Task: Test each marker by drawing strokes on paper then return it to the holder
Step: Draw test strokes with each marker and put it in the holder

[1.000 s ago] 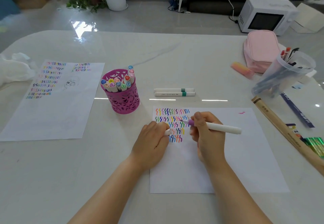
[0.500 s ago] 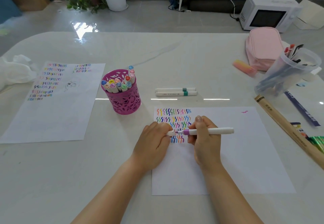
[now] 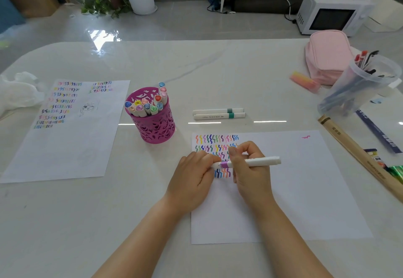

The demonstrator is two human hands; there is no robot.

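White marker (image 3: pixel 257 161), perhaps capped, level above paper (image 3: pixel 305 190).

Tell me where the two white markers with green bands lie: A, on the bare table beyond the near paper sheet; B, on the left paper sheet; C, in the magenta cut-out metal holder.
A: the two white markers with green bands lie side by side on the pale marble-look table, just beyond the near paper sheet.

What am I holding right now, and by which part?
A white marker: the right hand grips its barrel beside the purple band, the left hand pinches the cap end.
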